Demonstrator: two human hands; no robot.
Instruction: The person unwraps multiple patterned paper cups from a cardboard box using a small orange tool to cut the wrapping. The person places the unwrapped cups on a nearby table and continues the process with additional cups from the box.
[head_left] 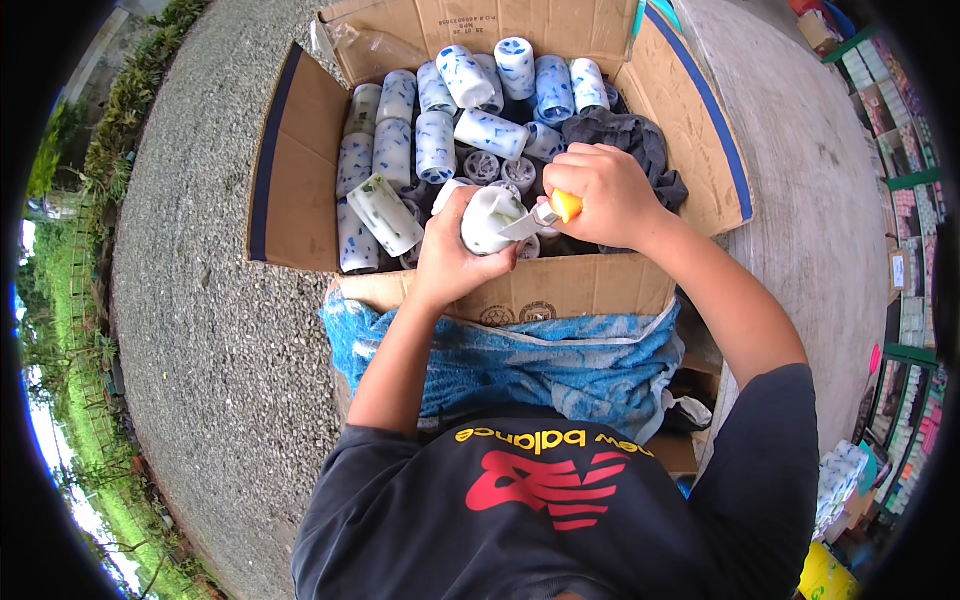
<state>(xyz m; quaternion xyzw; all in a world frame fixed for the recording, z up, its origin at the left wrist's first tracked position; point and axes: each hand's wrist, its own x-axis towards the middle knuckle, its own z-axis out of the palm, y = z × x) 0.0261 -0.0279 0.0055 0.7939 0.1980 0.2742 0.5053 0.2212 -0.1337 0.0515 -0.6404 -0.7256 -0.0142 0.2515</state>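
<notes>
My left hand [455, 250] is wrapped round a white cylinder with green flecks [487, 222], which looks like a pillar candle, and its end is turned up toward me. In my closed right hand [608, 195] is a utility knife [566, 206] with a yellow-orange handle. Its blade points left and meets the upper end of the cylinder. Both hands are over the near side of an open cardboard box [600, 285]. Inside lie several white cylinders with blue flecks [435, 145], some upright and some tilted. Another green-flecked cylinder [385, 215] leans beside my left hand.
A dark crumpled cloth [630, 140] lies at the box's right side. Blue patterned fabric [500, 370] hangs below its near flap. Gravel ground [230, 250] stretches to the left, a pale concrete strip [790, 200] to the right. Shelves with stacked goods [910, 200] stand at far right.
</notes>
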